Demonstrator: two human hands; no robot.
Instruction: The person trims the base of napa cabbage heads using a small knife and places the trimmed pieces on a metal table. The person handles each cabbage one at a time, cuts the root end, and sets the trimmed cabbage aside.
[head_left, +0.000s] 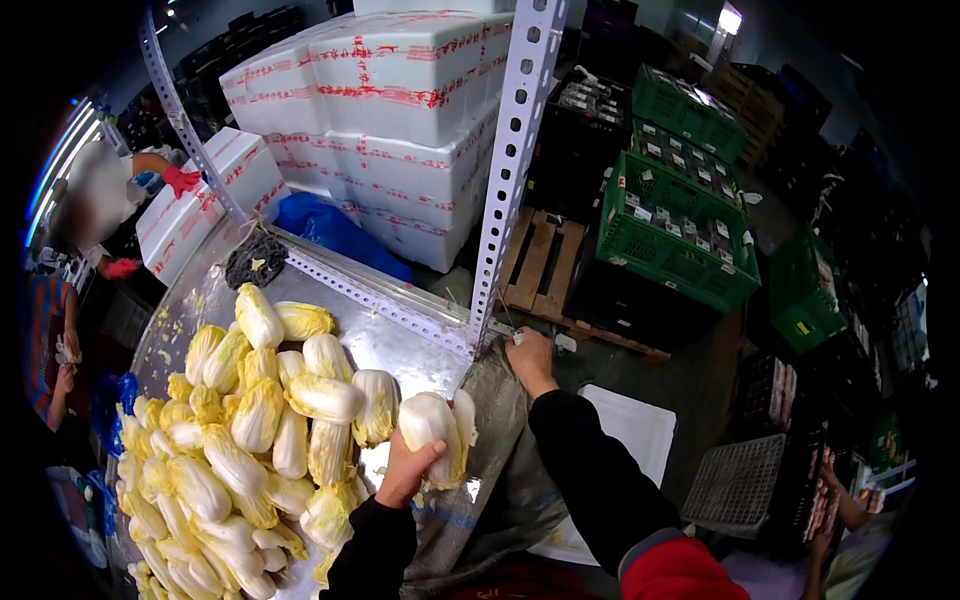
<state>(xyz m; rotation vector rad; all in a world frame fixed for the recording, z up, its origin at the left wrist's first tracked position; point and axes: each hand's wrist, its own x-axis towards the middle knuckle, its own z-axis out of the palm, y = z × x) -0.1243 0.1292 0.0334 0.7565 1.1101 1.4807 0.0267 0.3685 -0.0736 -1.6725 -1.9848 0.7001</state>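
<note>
My left hand (409, 471) grips a napa cabbage (429, 424) near the edge of the metal table (352, 300); a loose outer leaf (465, 420) stands away from its right side. A large heap of napa cabbages (202, 487), white-stemmed with yellow leaves, covers the table to the left. My right hand (531, 360) is at the table's corner, beside the foot of a perforated metal post (506, 165). Its fingers are bent around something small and pale that I cannot make out. A grey-brown sheet (491, 420) drapes over the table edge between my arms.
White foam boxes (405, 82) are stacked behind the table, near a blue plastic bag (330, 225). Green crates (675, 232) and a wooden pallet (544, 262) stand at right. A white foam lid or tray (630, 427) lies below my right arm. Other people are at far left and lower right.
</note>
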